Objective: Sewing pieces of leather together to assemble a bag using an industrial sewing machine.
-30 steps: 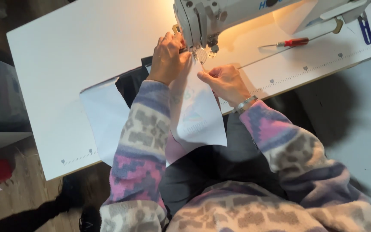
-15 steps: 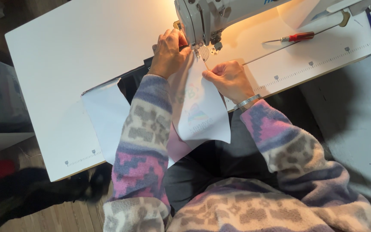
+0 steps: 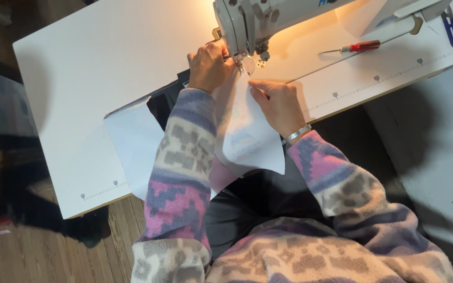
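A sewing room is being shown: a white sewing machine point(image 3: 252, 21) is being lit by its lamp on a long white table point(image 3: 95, 68) above a wooden floor point(image 3: 53, 257).

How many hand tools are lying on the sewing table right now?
1: a red-handled screwdriver lies on the white table, right of the sewing machine and beyond the right hand. Others may be hidden behind the machine.
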